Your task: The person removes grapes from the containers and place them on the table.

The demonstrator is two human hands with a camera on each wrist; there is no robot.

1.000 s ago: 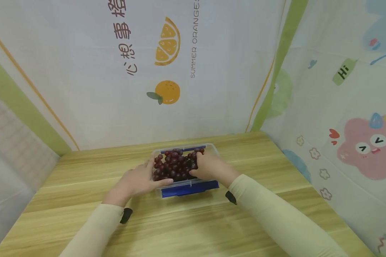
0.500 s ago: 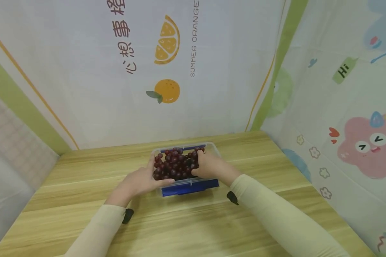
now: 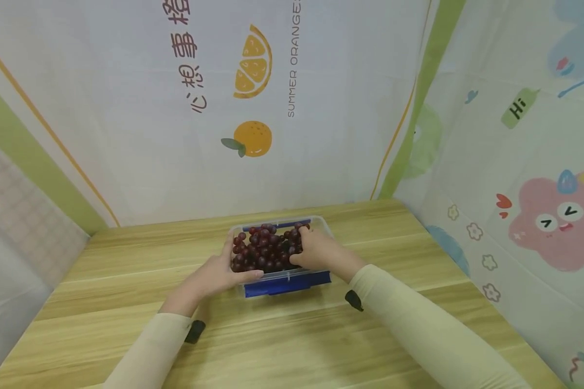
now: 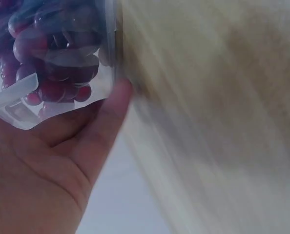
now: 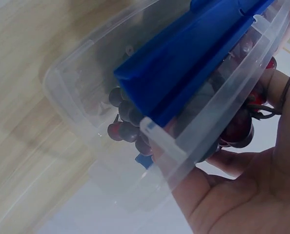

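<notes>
A clear plastic food container with blue latches sits on the table, full of dark red grapes. My left hand holds its left end, thumb along the front rim and fingers at the left wall. The left wrist view shows that hand against the container's corner, grapes visible through the wall. At the right end, my right hand reaches over the rim and grips grapes. In the right wrist view its thumb lies behind the clear wall, and a grape stem rises beside the fingers.
The wood-grain table extends around the container. White printed cloths hang behind it and along the right side. Black wrist straps show at both wrists.
My right hand has shifted very slightly to the right within the container. The left wrist has moved slightly right and down. The container stays in place.
</notes>
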